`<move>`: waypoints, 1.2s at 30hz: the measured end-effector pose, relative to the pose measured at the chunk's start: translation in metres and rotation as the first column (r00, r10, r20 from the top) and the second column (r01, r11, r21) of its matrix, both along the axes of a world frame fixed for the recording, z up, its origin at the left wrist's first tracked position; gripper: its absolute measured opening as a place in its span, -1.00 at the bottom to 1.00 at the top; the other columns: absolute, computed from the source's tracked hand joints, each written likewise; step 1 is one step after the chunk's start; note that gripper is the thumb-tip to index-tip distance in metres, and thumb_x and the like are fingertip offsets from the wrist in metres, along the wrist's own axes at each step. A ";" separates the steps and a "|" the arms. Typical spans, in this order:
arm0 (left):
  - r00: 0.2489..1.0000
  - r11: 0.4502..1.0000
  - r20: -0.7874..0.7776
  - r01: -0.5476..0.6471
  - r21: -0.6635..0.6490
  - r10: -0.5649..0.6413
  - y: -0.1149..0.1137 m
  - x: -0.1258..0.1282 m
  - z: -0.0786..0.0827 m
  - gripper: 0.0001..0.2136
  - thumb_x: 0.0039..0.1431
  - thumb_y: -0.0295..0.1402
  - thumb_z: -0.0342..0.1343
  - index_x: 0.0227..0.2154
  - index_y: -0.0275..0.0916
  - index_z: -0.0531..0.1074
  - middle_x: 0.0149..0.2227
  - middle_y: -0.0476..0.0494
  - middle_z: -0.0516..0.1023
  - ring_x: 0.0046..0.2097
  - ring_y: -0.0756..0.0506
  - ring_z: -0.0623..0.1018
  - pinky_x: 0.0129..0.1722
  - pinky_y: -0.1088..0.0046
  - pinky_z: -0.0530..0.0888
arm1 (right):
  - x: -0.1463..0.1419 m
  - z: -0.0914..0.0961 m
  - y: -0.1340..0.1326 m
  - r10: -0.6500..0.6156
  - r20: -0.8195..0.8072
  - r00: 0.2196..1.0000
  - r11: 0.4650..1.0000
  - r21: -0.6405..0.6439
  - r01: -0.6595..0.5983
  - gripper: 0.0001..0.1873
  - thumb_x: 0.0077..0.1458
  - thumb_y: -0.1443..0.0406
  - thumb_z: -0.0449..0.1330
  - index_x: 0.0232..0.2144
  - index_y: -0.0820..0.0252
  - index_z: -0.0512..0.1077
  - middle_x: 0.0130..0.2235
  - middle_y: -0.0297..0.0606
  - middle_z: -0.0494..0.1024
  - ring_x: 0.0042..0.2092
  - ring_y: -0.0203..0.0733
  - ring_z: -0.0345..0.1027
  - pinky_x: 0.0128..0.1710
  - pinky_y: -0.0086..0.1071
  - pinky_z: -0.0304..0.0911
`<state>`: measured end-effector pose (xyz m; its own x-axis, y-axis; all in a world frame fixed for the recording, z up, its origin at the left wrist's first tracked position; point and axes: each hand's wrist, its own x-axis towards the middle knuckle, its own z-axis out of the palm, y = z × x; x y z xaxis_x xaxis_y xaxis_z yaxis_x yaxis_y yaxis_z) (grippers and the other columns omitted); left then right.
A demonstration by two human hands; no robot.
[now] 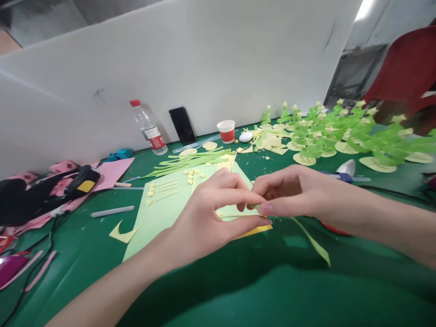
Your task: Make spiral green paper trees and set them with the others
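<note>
My left hand (218, 204) and my right hand (293, 193) meet above the front edge of a light green paper sheet (136, 240). Pinched between the thumb and index finger of my right hand is a narrow green paper strip (315, 245), its tail hanging down to the right. The fingers of my left hand curl against the strip's other end, largely hiding it; the left thumb is a little apart. On the sheet lie thin sticks with small yellow paper stars (163, 188) and a cluster of loose stars (192, 175). Several green strips (190, 162) lie behind.
Along the white partition (204, 59) stand a water bottle (151, 131), a phone (183, 125) and a paper cup (226, 131). Many finished paper plants (316, 136) fill the back right. A black-and-yellow tool (81, 184), pink paper (114, 172) and cables lie at left.
</note>
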<state>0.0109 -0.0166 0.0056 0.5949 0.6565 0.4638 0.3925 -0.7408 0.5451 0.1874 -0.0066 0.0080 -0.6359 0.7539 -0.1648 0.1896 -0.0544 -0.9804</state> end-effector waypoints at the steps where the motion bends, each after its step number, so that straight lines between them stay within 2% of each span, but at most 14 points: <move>1: 1.000 1.000 -0.013 0.020 -0.003 -0.020 0.000 0.000 0.000 -0.92 0.01 -0.54 0.16 -0.43 -0.25 0.49 -0.51 0.03 0.34 -0.42 0.04 0.29 -0.43 0.54 0.27 | 0.001 0.000 0.001 -0.005 -0.003 1.000 1.000 -0.003 0.004 -0.95 -0.15 0.28 0.25 -0.53 0.12 0.46 -0.47 -0.43 0.41 -0.36 -0.37 0.24 -0.34 -0.51 0.11; 5: 0.999 0.999 -0.021 0.042 0.002 -0.042 0.001 0.000 0.002 -0.85 0.07 -0.55 0.08 -0.44 -0.23 0.52 -0.52 0.00 0.37 -0.41 0.02 0.30 -0.43 0.52 0.27 | 0.005 0.000 0.005 0.002 0.013 1.000 1.000 0.014 -0.002 -0.93 -0.10 0.25 0.23 -0.52 0.10 0.46 -0.47 -0.43 0.39 -0.37 -0.38 0.21 -0.35 -0.50 0.10; 9: 1.000 1.000 0.004 -0.009 -0.005 0.009 0.001 0.001 0.002 -0.92 -0.03 -0.55 0.18 -0.51 -0.26 0.53 -0.57 0.01 0.39 -0.44 0.02 0.29 -0.42 0.51 0.27 | 0.008 -0.003 0.012 0.164 0.058 0.985 0.985 0.048 -0.166 -0.90 -0.10 0.23 0.23 -0.43 0.06 0.46 -0.39 -0.42 0.40 -0.33 -0.35 0.19 -0.36 -0.47 0.08; 11: 0.999 0.999 0.011 -0.041 -0.026 0.042 0.001 0.002 0.002 -0.92 -0.07 -0.56 0.21 -0.55 -0.27 0.50 -0.59 0.04 0.37 -0.44 0.03 0.28 -0.43 0.51 0.27 | 0.008 -0.004 0.013 0.204 0.076 0.976 0.976 0.058 -0.208 -0.86 -0.11 0.21 0.24 -0.40 0.07 0.46 -0.36 -0.40 0.39 -0.32 -0.32 0.18 -0.36 -0.45 0.07; 18: 0.996 0.990 0.044 -0.075 -0.120 0.081 -0.001 0.001 -0.002 -0.76 -0.13 -0.56 0.24 -0.67 -0.28 0.27 -0.57 0.09 0.27 -0.44 0.05 0.28 -0.45 0.56 0.24 | -0.002 -0.008 0.003 0.079 0.035 0.996 0.994 0.079 -0.081 -0.90 -0.12 0.24 0.23 -0.52 0.14 0.41 -0.49 -0.41 0.28 -0.44 -0.38 0.07 -0.47 -0.47 -0.05; 22: 0.997 0.992 0.037 -0.064 -0.110 0.068 -0.001 0.000 -0.002 -0.80 -0.09 -0.45 0.25 -0.63 -0.27 0.30 -0.56 0.09 0.28 -0.45 0.06 0.27 -0.45 0.56 0.22 | -0.002 -0.007 0.001 0.049 0.032 0.998 0.997 0.060 -0.050 -0.87 -0.12 0.21 0.22 -0.55 0.14 0.41 -0.46 -0.38 0.35 -0.39 -0.34 0.15 -0.43 -0.46 0.00; 24: 0.997 0.991 0.050 -0.055 -0.124 0.061 0.000 -0.001 -0.001 -0.87 -0.08 -0.39 0.24 -0.52 -0.25 0.37 -0.55 0.09 0.26 -0.47 0.06 0.26 -0.48 0.56 0.22 | 0.001 -0.005 0.003 -0.005 0.008 1.000 0.999 0.043 0.004 -0.86 -0.09 0.19 0.20 -0.53 0.14 0.43 -0.42 -0.37 0.38 -0.35 -0.33 0.18 -0.37 -0.46 0.04; 26: 0.996 0.988 0.076 -0.022 -0.153 0.034 0.001 -0.003 0.000 -0.90 0.05 -0.35 0.12 -0.35 -0.22 0.42 -0.57 0.10 0.22 -0.51 0.06 0.24 -0.50 0.57 0.23 | 0.004 -0.004 0.008 -0.096 -0.027 0.995 0.994 0.049 0.097 -0.84 -0.10 0.16 0.20 -0.51 0.13 0.44 -0.44 -0.38 0.36 -0.36 -0.34 0.16 -0.36 -0.46 0.04; 29: 0.996 0.979 0.089 0.029 -0.204 -0.011 0.003 -0.003 0.000 -0.74 0.23 -0.43 -0.19 -0.16 -0.21 0.39 -0.62 0.11 0.18 -0.57 0.07 0.23 -0.52 0.58 0.25 | 0.007 -0.004 0.014 -0.183 -0.083 0.980 0.982 0.037 0.187 -0.78 -0.14 0.13 0.22 -0.55 0.17 0.41 -0.52 -0.39 0.26 -0.42 -0.35 0.07 -0.40 -0.46 0.01; 31: 0.997 0.974 0.069 0.035 -0.223 -0.020 0.003 -0.002 -0.001 -0.68 0.21 -0.50 -0.25 -0.12 -0.23 0.38 -0.65 0.11 0.19 -0.59 0.07 0.25 -0.53 0.59 0.25 | 0.007 -0.006 0.017 -0.174 -0.094 0.980 0.984 0.013 0.176 -0.76 -0.15 0.12 0.21 -0.57 0.19 0.39 -0.54 -0.39 0.23 -0.43 -0.34 0.05 -0.41 -0.45 0.00; 36: 0.998 0.968 0.022 0.060 -0.244 -0.057 0.002 0.000 -0.002 -0.75 0.16 -0.50 -0.10 -0.23 -0.28 0.47 -0.71 0.13 0.18 -0.65 0.10 0.18 -0.64 0.60 0.16 | 0.007 -0.009 0.013 -0.024 0.005 1.000 1.000 0.010 0.024 -0.81 -0.07 0.15 0.20 -0.48 0.17 0.44 -0.46 -0.37 0.35 -0.38 -0.34 0.14 -0.35 -0.45 0.02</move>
<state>0.0114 -0.0146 0.0033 0.6300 0.7151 0.3029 0.3429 -0.6061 0.7177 0.1947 0.0068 -0.0010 -0.6164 0.7708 -0.1608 0.1934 -0.0497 -0.9799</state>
